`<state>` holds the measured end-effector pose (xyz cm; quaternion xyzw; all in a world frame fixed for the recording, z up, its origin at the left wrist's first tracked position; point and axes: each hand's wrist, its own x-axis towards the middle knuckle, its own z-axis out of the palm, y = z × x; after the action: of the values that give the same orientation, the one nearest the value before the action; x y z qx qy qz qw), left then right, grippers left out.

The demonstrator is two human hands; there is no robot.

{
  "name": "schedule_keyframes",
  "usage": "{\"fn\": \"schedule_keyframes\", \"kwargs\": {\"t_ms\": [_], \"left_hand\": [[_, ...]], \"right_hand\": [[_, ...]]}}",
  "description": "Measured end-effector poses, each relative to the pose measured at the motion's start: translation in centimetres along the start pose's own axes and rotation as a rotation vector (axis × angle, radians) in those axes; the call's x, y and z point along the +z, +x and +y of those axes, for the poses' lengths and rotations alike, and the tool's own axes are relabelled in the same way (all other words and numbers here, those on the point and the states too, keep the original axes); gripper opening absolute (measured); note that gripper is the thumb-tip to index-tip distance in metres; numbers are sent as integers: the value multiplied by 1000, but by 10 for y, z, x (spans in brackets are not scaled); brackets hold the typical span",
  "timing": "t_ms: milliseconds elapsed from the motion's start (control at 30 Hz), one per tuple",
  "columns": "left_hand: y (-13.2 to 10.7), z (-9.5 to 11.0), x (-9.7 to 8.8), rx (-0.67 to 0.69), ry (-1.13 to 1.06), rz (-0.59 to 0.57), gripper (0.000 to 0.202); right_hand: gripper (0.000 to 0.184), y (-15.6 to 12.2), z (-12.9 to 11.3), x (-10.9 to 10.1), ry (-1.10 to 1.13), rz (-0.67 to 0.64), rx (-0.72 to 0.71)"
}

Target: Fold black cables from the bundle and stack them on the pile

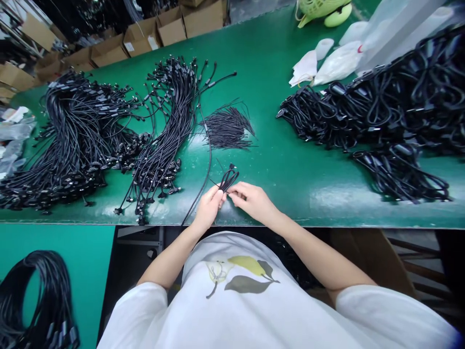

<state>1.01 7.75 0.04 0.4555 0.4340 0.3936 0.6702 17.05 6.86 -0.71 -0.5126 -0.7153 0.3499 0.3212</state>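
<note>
Head view, and the green table (276,165) fills the scene, a big heap of bundled cables (385,106) to the right, loose cables (80,116) spread to the left. Toward the middle, just beyond the hands, sits a pile of thin black strips (228,130). Now the left hand (208,207): it clasps a coiled black cable (228,180), thumb pressed on the lower end. Right beside it, the right hand (256,201) has its fingers bent, tips at that same end; whether they pinch anything, I cannot tell. Everything turns on this angle: the coil's long axis leans toward the table's far side and rightward, its gripped end between both hands, a small plug (231,166) up top.
</note>
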Motion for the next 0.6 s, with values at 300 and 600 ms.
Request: {"fn": "schedule_keyframes", "kwargs": {"t_ms": [300,600], "left_hand": [[9,2,-14,175,529,32,26],[11,0,-19,-154,62,-51,19]], "right_hand": [[27,23,-17,-20,-954,26,-921],[28,23,-41,-27,-1221,-194,-1053]]}}
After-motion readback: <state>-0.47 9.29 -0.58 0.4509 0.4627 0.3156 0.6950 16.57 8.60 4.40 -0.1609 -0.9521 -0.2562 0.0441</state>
